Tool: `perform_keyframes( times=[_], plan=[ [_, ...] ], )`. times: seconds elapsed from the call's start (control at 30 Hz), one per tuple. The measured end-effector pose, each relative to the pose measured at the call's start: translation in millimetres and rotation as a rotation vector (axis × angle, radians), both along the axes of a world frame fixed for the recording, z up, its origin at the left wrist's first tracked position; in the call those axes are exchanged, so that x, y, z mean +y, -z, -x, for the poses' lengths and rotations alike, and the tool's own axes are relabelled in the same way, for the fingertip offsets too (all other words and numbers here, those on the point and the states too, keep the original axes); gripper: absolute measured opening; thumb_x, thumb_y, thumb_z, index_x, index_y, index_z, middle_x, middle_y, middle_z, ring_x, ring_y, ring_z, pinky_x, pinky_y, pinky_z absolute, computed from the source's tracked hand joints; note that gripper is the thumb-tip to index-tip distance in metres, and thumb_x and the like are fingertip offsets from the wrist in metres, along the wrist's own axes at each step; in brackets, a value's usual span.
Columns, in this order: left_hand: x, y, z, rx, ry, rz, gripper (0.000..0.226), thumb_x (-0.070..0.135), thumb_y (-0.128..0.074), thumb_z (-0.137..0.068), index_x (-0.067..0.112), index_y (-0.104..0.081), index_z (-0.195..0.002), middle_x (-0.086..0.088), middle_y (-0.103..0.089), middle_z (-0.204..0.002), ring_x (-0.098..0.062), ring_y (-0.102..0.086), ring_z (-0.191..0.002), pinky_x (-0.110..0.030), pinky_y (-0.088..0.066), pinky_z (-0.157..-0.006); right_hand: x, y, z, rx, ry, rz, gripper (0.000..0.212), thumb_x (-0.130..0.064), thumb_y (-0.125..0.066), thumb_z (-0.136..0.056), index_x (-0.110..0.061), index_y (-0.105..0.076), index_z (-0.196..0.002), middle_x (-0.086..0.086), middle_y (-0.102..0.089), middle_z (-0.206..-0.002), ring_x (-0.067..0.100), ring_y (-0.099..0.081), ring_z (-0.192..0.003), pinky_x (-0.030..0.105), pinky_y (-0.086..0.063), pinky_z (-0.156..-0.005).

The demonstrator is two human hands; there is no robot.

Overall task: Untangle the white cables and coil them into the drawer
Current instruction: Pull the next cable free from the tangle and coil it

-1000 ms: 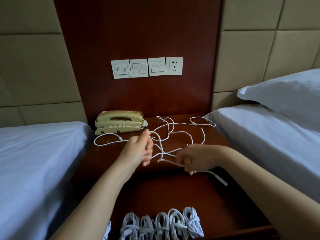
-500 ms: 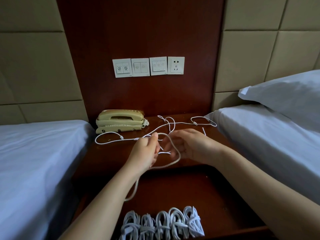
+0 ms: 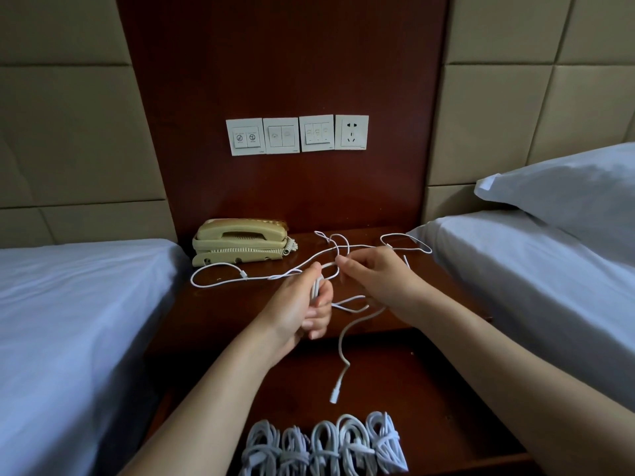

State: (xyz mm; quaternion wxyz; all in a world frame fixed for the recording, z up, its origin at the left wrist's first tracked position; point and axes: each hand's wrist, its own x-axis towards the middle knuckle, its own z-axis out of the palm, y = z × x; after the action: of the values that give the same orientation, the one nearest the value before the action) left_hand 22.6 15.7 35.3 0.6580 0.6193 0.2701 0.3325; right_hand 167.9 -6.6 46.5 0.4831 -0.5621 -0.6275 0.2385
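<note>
Several loose white cables [image 3: 341, 341], thin and flexible, lie tangled on the dark reddish wooden nightstand top [image 3: 240, 304] just right of the beige corded telephone [image 3: 240, 242]. One loop runs out in front of the telephone and another lies well to its right. The left hand [image 3: 302, 304], in front of the telephone and to its right, curls its fingers round a few gathered turns of cable with the thumb laid along them, apparently so the started coil cannot spring open. The right hand [image 3: 374, 273], further right, brings its fingertips together on a strand beside the left thumb and seems to pinch it, probably to feed the next turn or pick a crossing apart. One free end with a white plug [image 3: 335, 393] hangs toward the open wooden drawer [image 3: 429, 389], which is nearer the viewer than the telephone. Five coiled white bundles [image 3: 326, 444] sit side by side there along its front edge.
</note>
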Motion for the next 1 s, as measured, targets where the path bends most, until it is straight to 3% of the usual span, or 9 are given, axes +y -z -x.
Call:
perform_keyframes(
  times=[0.17, 0.27, 0.37, 0.43, 0.5, 0.6, 0.73, 0.9, 1.0],
  plan=[
    [-2, -4, 3, -0.124, 0.0, 0.079, 0.059, 0.034, -0.022, -0.102, 0.014, -0.036, -0.048, 0.006, -0.021, -0.039, -0.005, -0.019, -0.031, -0.018, -0.026, -0.035, -1, 3, 6, 0.0, -0.097, 0.229, 0.037, -0.026, -0.043, -0.1, -0.01, -0.057, -0.069, -0.01, -0.034, -0.038, 0.005, -0.026, -0.033, 0.017, -0.023, -0.033],
    [-5, -5, 3, -0.199, 0.001, 0.153, 0.053, 0.034, -0.023, -0.102, 0.011, -0.036, -0.056, 0.006, -0.023, -0.041, -0.005, -0.022, -0.033, -0.018, -0.028, -0.035, -2, 5, 10, -0.008, -0.125, 0.337, 0.034, -0.025, -0.041, -0.1, -0.014, -0.055, -0.071, 0.0, -0.032, -0.052, 0.01, -0.026, -0.041, 0.018, -0.023, -0.035],
    [-5, -5, 3, -0.271, 0.007, 0.229, 0.048, 0.033, -0.024, -0.102, 0.011, -0.037, -0.061, 0.006, -0.026, -0.043, -0.005, -0.025, -0.034, -0.018, -0.03, -0.037, -2, 6, 11, -0.197, -0.145, 0.346, 0.03, -0.023, -0.04, -0.1, -0.009, -0.06, -0.083, 0.005, -0.037, -0.056, 0.014, -0.031, -0.044, 0.023, -0.029, -0.039],
    [-4, -5, 2, -0.314, -0.007, 0.262, 0.046, 0.031, -0.024, -0.102, 0.012, -0.037, -0.063, 0.007, -0.028, -0.043, -0.005, -0.026, -0.034, -0.018, -0.031, -0.037, -4, 5, 13, -0.381, -0.154, 0.283, 0.029, -0.019, -0.04, -0.099, -0.017, -0.061, -0.079, 0.006, -0.048, -0.062, 0.015, -0.041, -0.05, 0.027, -0.036, -0.049],
    [-2, -6, 3, -0.353, -0.04, 0.276, 0.044, 0.031, -0.024, -0.102, 0.012, -0.037, -0.064, 0.007, -0.028, -0.044, -0.005, -0.027, -0.034, -0.018, -0.031, -0.037, -8, 4, 17, -0.535, -0.169, 0.237, 0.028, -0.016, -0.043, -0.098, -0.023, -0.061, -0.077, 0.004, -0.058, -0.073, 0.014, -0.05, -0.063, 0.025, -0.035, -0.06],
    [3, -11, 6, -0.42, -0.121, 0.299, 0.043, 0.031, -0.025, -0.102, 0.015, -0.036, -0.065, 0.008, -0.029, -0.043, -0.005, -0.027, -0.034, -0.017, -0.03, -0.038, -11, 10, 24, -0.698, -0.169, 0.248, 0.023, -0.019, -0.045, -0.097, -0.017, -0.067, -0.093, 0.005, -0.063, -0.09, 0.02, -0.059, -0.088, 0.024, -0.035, -0.07],
    [13, -10, 10, -0.46, -0.295, 0.333, 0.045, 0.031, -0.025, -0.103, 0.015, -0.034, -0.062, 0.008, -0.03, -0.039, -0.004, -0.029, -0.031, -0.014, -0.032, -0.037, -18, 17, 37, -0.834, -0.177, 0.207, 0.022, -0.024, -0.044, -0.096, -0.021, -0.063, -0.087, 0.007, -0.064, -0.096, 0.033, -0.06, -0.091, 0.042, -0.049, -0.082],
    [22, -4, 10, -0.342, -0.436, 0.193, 0.045, 0.03, -0.026, -0.103, 0.011, -0.039, -0.064, 0.006, -0.034, -0.038, -0.007, -0.034, -0.032, -0.016, -0.035, -0.038, -29, 2, 49, -0.905, -0.158, 0.014, 0.027, -0.03, -0.043, -0.098, -0.017, -0.058, -0.08, 0.003, -0.053, -0.08, 0.027, -0.05, -0.075, 0.041, -0.047, -0.075],
    [24, 4, 10, -0.044, -0.484, -0.07, 0.048, 0.028, -0.026, -0.103, 0.009, -0.046, -0.063, 0.004, -0.044, -0.036, -0.011, -0.042, -0.036, -0.019, -0.034, -0.039, -28, -4, 47, -0.889, -0.18, -0.055, 0.022, -0.032, -0.047, -0.096, -0.019, -0.064, -0.088, 0.005, -0.062, -0.084, 0.024, -0.051, -0.074, 0.041, -0.048, -0.072]
  ],
)
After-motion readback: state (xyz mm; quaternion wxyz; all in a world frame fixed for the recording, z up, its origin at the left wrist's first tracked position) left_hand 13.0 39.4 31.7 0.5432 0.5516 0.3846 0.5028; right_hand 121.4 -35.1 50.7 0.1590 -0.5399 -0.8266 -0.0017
